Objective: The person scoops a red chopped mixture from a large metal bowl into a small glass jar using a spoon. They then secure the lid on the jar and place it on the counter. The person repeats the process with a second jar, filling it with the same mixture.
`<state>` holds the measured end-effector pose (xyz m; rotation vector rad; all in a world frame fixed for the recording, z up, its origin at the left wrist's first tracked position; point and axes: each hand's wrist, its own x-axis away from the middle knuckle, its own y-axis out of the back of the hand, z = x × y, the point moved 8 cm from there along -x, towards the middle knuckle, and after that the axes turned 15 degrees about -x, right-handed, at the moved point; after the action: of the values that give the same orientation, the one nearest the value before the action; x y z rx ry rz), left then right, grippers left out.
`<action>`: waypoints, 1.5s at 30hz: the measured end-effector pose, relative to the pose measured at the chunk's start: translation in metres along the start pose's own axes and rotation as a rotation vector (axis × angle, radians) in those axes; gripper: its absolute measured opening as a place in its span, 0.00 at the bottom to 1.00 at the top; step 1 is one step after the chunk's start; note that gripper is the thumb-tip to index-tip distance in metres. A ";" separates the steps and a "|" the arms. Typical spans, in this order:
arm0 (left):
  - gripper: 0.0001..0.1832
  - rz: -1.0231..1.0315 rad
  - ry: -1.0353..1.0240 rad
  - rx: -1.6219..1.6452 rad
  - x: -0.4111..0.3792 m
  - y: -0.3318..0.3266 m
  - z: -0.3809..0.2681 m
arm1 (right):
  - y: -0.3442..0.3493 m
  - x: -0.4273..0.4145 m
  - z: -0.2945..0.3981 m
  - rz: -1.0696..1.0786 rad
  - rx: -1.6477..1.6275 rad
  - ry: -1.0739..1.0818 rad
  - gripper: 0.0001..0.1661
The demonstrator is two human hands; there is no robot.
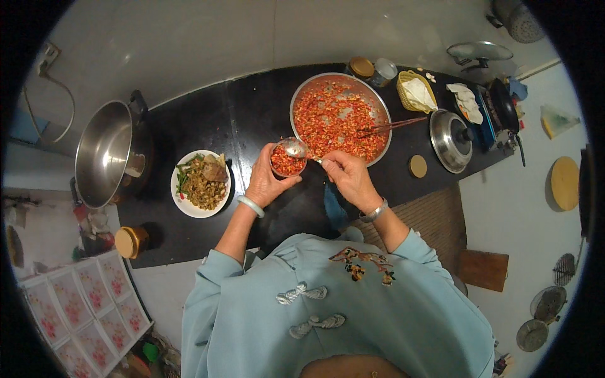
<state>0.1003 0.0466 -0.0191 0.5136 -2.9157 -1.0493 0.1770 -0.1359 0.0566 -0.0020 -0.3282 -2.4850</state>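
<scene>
My left hand (265, 177) is wrapped around a small open jar (287, 163) filled with chopped red chili. My right hand (349, 177) grips the handle of a metal spoon (296, 148), whose bowl is over the jar's mouth. Just beyond both hands is a large round metal basin (294, 122) of chopped red and yellowish pieces. A pair of chopsticks (401, 124) leans over the basin's right rim. Right of the basin, a round tan lid (418, 166) lies on the black counter (264, 104). Below my hands, a dark blue cloth (334, 205) hangs at the counter edge.
A plate (177, 201) of cooked food and a large metal pot (106, 156) are to the left, with a lidded jar (131, 242) nearer me. Two jars (361, 67), a yellow basket (404, 94), a metal pot lid (451, 141) and a stove (487, 118) are to the right.
</scene>
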 end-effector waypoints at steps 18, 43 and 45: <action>0.53 -0.035 -0.029 -0.014 0.001 -0.006 0.009 | -0.021 -0.026 -0.014 0.147 0.210 -0.092 0.09; 0.55 -0.006 -0.012 -0.015 0.001 -0.005 0.006 | 0.099 -0.083 -0.077 -0.204 0.567 0.109 0.11; 0.55 0.023 0.025 -0.003 0.001 0.001 -0.005 | 0.101 -0.089 -0.102 -0.235 0.736 0.023 0.11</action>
<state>0.1000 0.0440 -0.0147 0.4882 -2.8905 -1.0368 0.3158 -0.1859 -0.0254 0.3846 -1.2686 -2.4360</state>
